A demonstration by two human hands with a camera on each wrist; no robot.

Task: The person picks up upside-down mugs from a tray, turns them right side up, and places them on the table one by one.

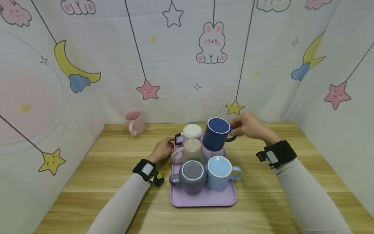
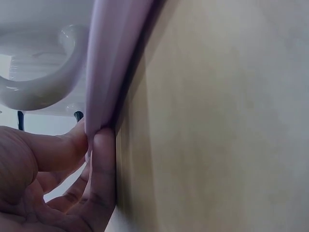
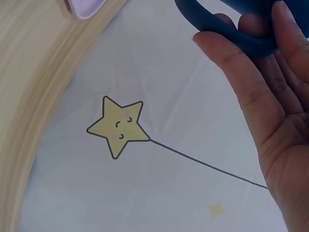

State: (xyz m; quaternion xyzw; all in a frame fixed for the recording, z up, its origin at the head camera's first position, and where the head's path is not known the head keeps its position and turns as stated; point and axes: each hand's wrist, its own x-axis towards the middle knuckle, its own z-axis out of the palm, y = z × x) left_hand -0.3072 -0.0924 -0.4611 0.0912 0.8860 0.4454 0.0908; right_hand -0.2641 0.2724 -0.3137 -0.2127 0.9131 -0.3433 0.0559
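Observation:
My right hand [image 1: 252, 127] grips a dark blue mug [image 1: 214, 138] by its handle [image 3: 219, 30], over the back right of a purple tray [image 1: 201, 202]. The mug's pale-ringed end faces up. My left hand [image 1: 162, 150] pinches the tray's left edge [image 2: 108, 72] between thumb and fingers. On the tray, upside-down mugs stand close together: a white one [image 1: 192, 130] with a black handle at the back, a beige one [image 1: 193, 151] in the middle, a grey one [image 1: 193, 182] at front left and a light blue one [image 1: 218, 177] at front right.
A pink mug [image 1: 135, 123] stands upright at the back left of the wooden table [image 1: 122, 169], near the wall. Patterned white cloth [image 1: 181, 65] rises behind the table and along both sides.

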